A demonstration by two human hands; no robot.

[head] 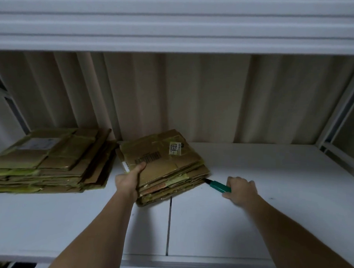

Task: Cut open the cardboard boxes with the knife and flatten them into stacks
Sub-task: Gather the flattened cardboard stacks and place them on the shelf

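A stack of flattened cardboard boxes (pixel 166 161) lies on the white shelf (pixel 260 198), its top sheet bearing a barcode and a white label. My left hand (pixel 129 180) grips the stack's near left edge, thumb on top by the barcode. My right hand (pixel 240 189) holds a green-handled knife (pixel 218 186) flat above the shelf, its dark tip touching the stack's right corner. A second, wider stack of flattened boxes (pixel 49 160) with yellow-green tape lies to the left.
The shelf sits inside a white metal rack, with an upper shelf (pixel 176 32) overhead and a corrugated back wall (pixel 194 98). A rack upright (pixel 343 104) rises at the right. A seam (pixel 169 224) splits the shelf board.
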